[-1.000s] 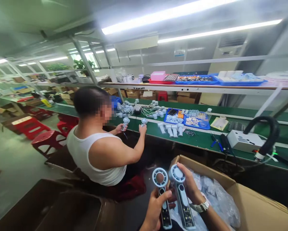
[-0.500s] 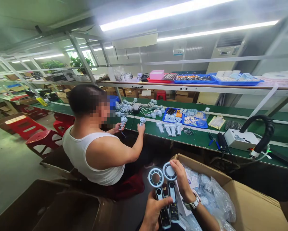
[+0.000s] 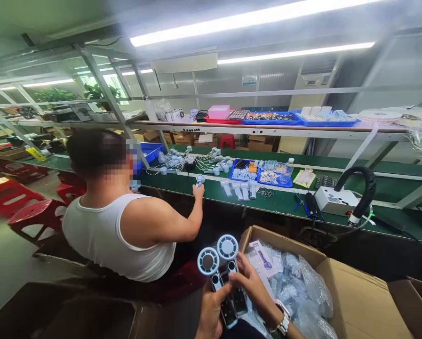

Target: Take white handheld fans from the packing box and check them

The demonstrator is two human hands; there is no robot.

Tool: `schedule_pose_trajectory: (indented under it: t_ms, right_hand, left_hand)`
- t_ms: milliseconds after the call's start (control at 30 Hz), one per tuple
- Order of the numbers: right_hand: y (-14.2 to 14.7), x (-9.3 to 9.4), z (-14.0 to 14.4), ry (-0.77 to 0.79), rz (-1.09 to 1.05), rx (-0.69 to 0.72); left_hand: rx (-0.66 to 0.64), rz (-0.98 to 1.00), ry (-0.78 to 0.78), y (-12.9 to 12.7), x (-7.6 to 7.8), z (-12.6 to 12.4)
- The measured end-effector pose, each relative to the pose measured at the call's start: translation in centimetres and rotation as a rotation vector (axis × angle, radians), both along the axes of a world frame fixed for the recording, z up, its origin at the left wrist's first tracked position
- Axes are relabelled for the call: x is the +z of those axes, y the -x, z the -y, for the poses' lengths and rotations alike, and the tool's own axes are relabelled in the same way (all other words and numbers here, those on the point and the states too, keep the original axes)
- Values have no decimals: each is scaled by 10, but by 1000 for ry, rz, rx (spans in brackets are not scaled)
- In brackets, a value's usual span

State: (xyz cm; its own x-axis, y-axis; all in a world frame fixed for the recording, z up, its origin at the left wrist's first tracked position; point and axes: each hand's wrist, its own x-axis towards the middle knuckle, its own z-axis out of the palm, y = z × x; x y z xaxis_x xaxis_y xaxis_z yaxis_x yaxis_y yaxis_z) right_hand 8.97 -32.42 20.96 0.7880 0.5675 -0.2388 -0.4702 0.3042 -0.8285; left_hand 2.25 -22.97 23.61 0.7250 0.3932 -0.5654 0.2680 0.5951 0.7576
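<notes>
Two light-blue handheld fans with round, spoked heads are held side by side low in the head view: the left fan (image 3: 208, 261) and the right fan (image 3: 227, 247). Their handles show dark insides. My left hand (image 3: 211, 308) is closed around the lower handles, its thumb across the front. My right hand (image 3: 251, 282), with a metal watch on the wrist, grips the right fan just below its head, thumb on the handle. Beside them an open cardboard box (image 3: 364, 292) holds bubble-wrapped pieces (image 3: 295, 282) and a printed leaflet (image 3: 265, 259).
A co-worker (image 3: 126, 226) sits at the left, holding another fan (image 3: 200, 179) over the green bench (image 3: 214, 188). On the bench lie wired fans, blue parts trays (image 3: 274, 183), loose casings (image 3: 244, 190), blue-handled pliers (image 3: 301, 205) and a white box with a black hose (image 3: 338, 200).
My right hand has come down from the rim of the right fan's head to its upper handle. The view has turned right, and the fans sit further left in it.
</notes>
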Motion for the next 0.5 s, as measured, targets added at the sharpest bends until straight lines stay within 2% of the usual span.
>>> schedule_pose_trajectory:
  t_ms: [100,267,433,500]
  right_hand:
    - [3,1,4,34,92,78]
    - [0,2,7,-2,62,24]
    - [2,-18,8,-88,16,-68]
    - [4,-26,11,-78,-60,-133]
  left_hand:
    - [15,-3,-33,-4,4,-2]
    - [-22,5,-67,-10,4,0]
    - [-67,8,-78,-15,1,-2]
    - [-81,-22,-122,-15,-1,-4]
